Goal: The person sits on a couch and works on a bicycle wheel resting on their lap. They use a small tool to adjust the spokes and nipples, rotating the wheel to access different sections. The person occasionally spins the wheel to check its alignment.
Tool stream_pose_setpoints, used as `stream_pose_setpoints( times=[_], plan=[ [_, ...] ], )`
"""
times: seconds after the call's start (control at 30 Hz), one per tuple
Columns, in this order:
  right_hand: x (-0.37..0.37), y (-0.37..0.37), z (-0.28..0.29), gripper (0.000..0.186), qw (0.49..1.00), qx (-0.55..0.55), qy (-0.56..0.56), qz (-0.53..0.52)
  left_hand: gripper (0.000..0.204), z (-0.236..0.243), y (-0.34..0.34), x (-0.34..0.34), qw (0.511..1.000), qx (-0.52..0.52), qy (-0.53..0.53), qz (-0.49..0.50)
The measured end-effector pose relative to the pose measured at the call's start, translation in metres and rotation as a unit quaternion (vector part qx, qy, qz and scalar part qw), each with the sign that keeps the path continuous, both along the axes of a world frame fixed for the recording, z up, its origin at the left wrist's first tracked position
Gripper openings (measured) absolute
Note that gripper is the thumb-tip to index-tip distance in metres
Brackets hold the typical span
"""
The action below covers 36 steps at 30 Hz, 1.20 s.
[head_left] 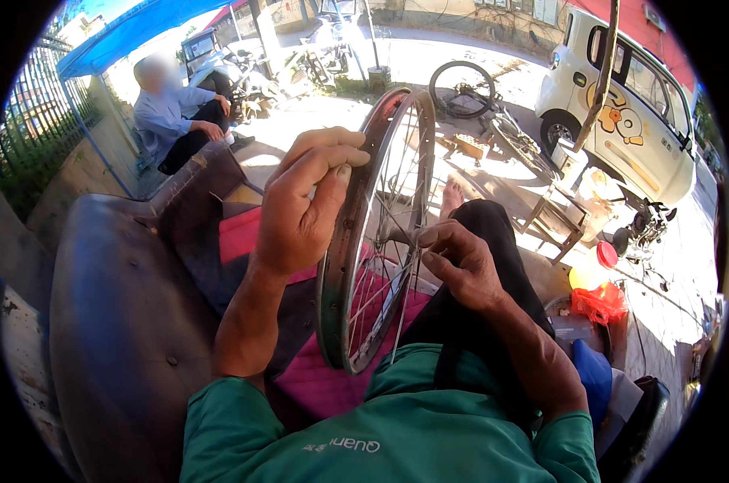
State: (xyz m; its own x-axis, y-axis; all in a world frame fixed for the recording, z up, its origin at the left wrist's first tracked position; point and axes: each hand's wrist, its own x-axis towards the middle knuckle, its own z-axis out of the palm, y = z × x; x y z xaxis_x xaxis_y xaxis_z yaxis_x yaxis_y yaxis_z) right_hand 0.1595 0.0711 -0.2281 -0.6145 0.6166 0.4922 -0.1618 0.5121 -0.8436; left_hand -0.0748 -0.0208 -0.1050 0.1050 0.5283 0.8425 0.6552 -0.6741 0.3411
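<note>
A bare, tyreless bicycle wheel [355,229] stands tilted on edge over the lap at the centre of the frame, its rim worn and dark. The left hand [308,197], left of centre, is half curled with its fingertips against the rim's upper outer side; whether it bears the weight or only steadies it, I cannot tell. The right hand [465,270], right of centre, has thumb and forefinger drawn nearly together in a pinch on what looks like a thin spoke [407,299] near the hub [396,230], the other fingers folded in. To handle this well, the left hand should keep the rim from rolling or twisting on the thighs, while the right guides the spoke lightly by its length, without bending it or snagging its neighbours. Turning the wheel so that the rim holes catch the sunlight would probably help, and checking which side of the rim the spoke runs seems wise. As for writing, pale lettering sits upside down on the green shirt [396,410] at lower centre, and the white van [634,97] at upper right wears an orange-and-white cartoon decal [618,121] beside small dark characters.
</note>
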Motion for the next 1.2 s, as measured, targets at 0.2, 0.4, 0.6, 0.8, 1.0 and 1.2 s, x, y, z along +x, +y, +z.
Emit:
stream_pose_setpoints(
  times=[0.2,0.4,0.6,0.8,1.0,1.2],
  plan=[
    [0.011,-0.035,-0.009,0.036,0.995,0.023,-0.089,0.047,0.017,0.001,0.007,-0.001,1.000,0.030,0.009,0.002],
    [0.004,-0.042,-0.007,0.025,0.985,0.158,-0.068,-0.007,0.018,-0.001,0.008,-0.002,1.000,0.014,0.000,0.008],
    [-0.002,-0.038,0.010,0.024,0.971,0.238,-0.033,0.004,0.018,-0.003,0.007,-0.004,1.000,0.016,-0.010,0.001],
    [-0.026,-0.019,0.038,0.017,0.977,0.211,0.021,-0.011,0.017,-0.004,0.002,0.003,1.000,0.019,-0.021,-0.012],
    [-0.043,-0.022,0.046,0.014,0.982,0.187,0.028,0.006,0.017,-0.009,0.001,-0.004,0.998,0.015,-0.060,-0.020],
    [-0.052,-0.031,0.052,0.016,0.986,0.118,0.051,0.106,0.022,-0.010,-0.001,-0.006,0.998,-0.004,-0.059,-0.020]
  ],
)
